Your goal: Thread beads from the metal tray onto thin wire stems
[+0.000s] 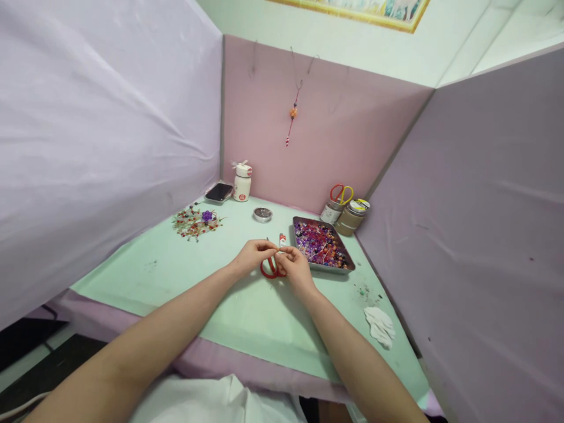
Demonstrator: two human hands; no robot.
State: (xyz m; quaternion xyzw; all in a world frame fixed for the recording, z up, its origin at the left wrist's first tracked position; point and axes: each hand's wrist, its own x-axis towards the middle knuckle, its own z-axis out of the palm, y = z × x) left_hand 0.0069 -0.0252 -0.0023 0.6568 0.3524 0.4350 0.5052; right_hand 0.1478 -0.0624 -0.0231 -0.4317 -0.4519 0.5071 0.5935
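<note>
Left of the bead tray (330, 269), a tiny piece (278, 251) is pinched in the closed fingertips of the left hand (254, 256) and right hand (295, 267); its long axis cannot be told. Red-handled scissors (275, 272) are pointed away.

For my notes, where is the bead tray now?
In the head view, the bead tray lies on the table, beyond and right of the right hand.

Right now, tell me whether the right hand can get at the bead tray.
Likely yes: the open bead tray lies close beside the right hand, with nothing visible between them. Its fingertips, though, seem pinched on a small item alongside the left hand, so may need freeing.
</note>
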